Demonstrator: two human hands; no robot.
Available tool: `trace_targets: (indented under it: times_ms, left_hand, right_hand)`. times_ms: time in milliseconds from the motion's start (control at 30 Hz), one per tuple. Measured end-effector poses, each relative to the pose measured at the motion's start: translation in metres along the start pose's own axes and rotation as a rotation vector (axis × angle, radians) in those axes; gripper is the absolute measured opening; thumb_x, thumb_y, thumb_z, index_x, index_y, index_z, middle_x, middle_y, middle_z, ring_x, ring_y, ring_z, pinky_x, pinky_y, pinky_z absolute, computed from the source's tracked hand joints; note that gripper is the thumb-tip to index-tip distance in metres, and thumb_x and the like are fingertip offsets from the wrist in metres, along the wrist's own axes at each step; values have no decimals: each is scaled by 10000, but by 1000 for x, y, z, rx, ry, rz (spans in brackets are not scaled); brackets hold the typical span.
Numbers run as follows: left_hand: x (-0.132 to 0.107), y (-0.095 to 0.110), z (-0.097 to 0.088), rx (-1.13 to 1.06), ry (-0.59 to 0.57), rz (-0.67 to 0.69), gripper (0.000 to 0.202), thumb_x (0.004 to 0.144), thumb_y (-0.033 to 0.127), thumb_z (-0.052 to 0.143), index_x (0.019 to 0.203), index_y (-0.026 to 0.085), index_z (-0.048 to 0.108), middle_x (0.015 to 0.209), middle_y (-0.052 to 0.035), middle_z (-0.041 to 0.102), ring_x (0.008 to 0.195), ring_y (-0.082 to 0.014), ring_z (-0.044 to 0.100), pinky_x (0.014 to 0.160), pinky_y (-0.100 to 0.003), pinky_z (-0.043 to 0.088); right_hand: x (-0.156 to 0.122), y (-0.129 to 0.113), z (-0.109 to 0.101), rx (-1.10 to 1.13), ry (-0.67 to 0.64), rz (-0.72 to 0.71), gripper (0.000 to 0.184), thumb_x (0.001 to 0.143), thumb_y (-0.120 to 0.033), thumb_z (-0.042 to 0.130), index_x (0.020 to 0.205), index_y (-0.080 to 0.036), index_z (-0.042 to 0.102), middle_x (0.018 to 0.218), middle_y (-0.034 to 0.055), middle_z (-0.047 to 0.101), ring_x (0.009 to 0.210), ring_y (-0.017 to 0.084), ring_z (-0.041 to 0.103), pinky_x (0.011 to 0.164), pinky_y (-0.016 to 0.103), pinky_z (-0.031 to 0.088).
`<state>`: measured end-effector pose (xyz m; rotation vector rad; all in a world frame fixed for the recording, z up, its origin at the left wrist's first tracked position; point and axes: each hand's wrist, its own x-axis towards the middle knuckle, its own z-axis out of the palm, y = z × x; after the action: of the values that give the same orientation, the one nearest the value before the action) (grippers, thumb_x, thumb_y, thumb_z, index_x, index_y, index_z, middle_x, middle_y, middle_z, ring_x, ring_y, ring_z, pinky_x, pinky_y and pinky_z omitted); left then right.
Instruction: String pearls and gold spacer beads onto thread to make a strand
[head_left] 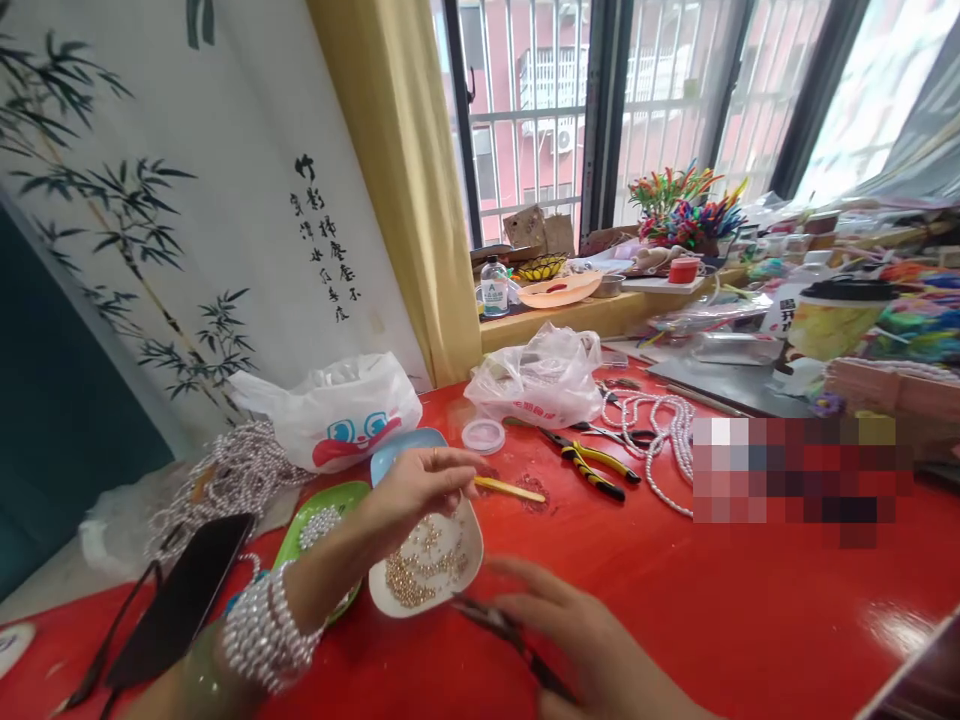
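Observation:
My left hand (431, 485) is over a white plate (381, 592) of small gold beads (411, 582). Its thumb and fingers are drawn together, and anything between them is too small to make out. Strands of pearly beads (268, 630) circle that wrist. In my right hand (577, 640), blurred by motion, are dark pliers (495, 622), their jaws pointing at the plate's near edge. A green plate (352, 492) of silvery beads (321, 527) lies left of the white one, partly behind my forearm. A blue plate (409, 440) shows beyond my hand.
Yellow-black pliers (592, 465), a yellow stick (517, 489) and a pearly strand (679, 440) lie on the red table (600, 560). White plastic bags (367, 400) stand behind. A phone (184, 600) is at left; a lidded cup (836, 320) stands back right.

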<state>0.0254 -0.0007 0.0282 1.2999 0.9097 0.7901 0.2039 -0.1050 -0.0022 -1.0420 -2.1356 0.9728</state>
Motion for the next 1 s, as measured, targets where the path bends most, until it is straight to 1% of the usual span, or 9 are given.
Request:
trace_targets:
  times_ms: [67,167,300,367,500,600,667,833,1000]
  left_hand:
    - [4,2,-10,11,104,-2,348,613,265,699,908,116,591,572,-11,607,434,-54,450,459,-191,331]
    - [9,3,-26,66,209,2,282,608,270,698,812,114,581,573,-18,610,438,-56,455,468,-195,344]
    - [13,0,-44,128,304,39,231,612,297,696,731,122,602,608,-21,616,479,-54,465,490,-184,350]
    - [16,-2,-51,137,334,46,239,615,303,696,758,130,615,619,-19,614,493,-56,470,487,-180,342]
    - [20,-4,-59,128,343,49,246,614,294,695,780,126,628,651,-33,617,486,-58,468,480,-188,341]
    - [20,-2,-60,107,335,55,229,620,263,686,802,132,640,721,-43,631,515,-60,486,494,-190,351]
    - [18,0,-58,102,321,56,197,630,237,674,796,133,650,735,-49,637,543,-69,506,506,-193,357]
    - [12,2,-50,112,279,73,159,628,203,675,770,131,673,714,-65,652,605,-106,546,556,-219,377]
    - [11,-3,-46,106,290,60,145,627,250,680,685,118,657,681,-67,647,564,-97,518,548,-226,382]
  right_hand:
    - [-4,14,-12,-125,66,49,600,546,-27,404,1096,-202,568,1307,82,387,1196,231,364,941,357,341]
    - [-3,49,-29,-397,173,75,582,608,-54,397,1161,-193,513,1302,107,369,1196,244,363,945,412,344]
    - [8,89,-35,-866,287,77,410,703,-135,434,1094,-100,553,1152,173,514,1099,303,451,900,445,383]
    - [15,98,-35,-931,290,61,349,754,-193,445,1069,-95,559,1081,165,566,1059,297,478,894,426,387]
    - [30,103,-47,-941,312,80,311,842,-336,384,1025,-139,540,1074,132,577,1038,266,483,889,390,371]
    - [42,112,-66,-971,380,166,301,849,-324,364,944,-92,531,1011,207,563,985,327,484,851,467,334]
    - [50,121,-77,-967,377,212,255,815,-317,419,857,-92,532,927,216,573,916,343,507,803,469,348]
    - [61,133,-86,-847,358,285,127,761,-243,438,668,-172,487,790,142,586,810,300,552,712,390,377]
    - [57,115,-101,-526,406,408,222,731,-299,450,532,-206,420,530,50,531,593,247,559,560,331,380]
